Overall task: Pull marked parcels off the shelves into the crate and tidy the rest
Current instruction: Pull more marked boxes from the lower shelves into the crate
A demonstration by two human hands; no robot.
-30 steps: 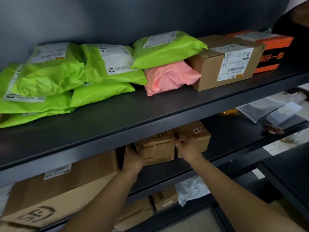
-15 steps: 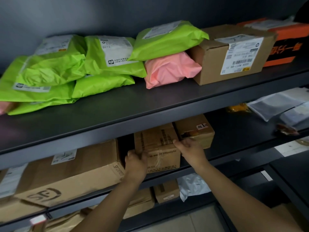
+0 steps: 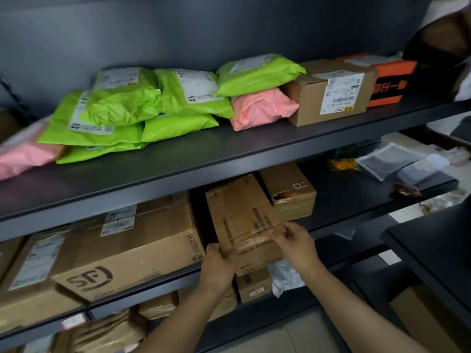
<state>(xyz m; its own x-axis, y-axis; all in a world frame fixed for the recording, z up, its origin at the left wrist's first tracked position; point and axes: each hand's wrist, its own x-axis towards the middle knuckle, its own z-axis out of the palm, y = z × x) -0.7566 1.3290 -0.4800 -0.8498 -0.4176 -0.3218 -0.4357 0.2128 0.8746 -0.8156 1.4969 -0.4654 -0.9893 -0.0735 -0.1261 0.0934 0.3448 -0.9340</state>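
Gripping near corners of the worn cardboard box [image 3: 242, 220]: left hand [image 3: 216, 266] curled round one, right hand [image 3: 293, 243] pinching the other. Box overhangs its shelf [image 3: 356, 197] edge. SF Express carton [image 3: 127, 250] left of it; small taped box [image 3: 288, 189] right, behind; green mailers [image 3: 178, 98] above.

Wall [image 3: 229, 26]: dark grey, above the grip.
Shelves [image 3: 229, 159]: dark metal, around the grip.
Floor [image 3: 295, 338]: pale tiles, below.

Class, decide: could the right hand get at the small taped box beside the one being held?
Probably yes: the small taped box sits beyond the right hand with nothing between, but that hand must first release the tilted box.
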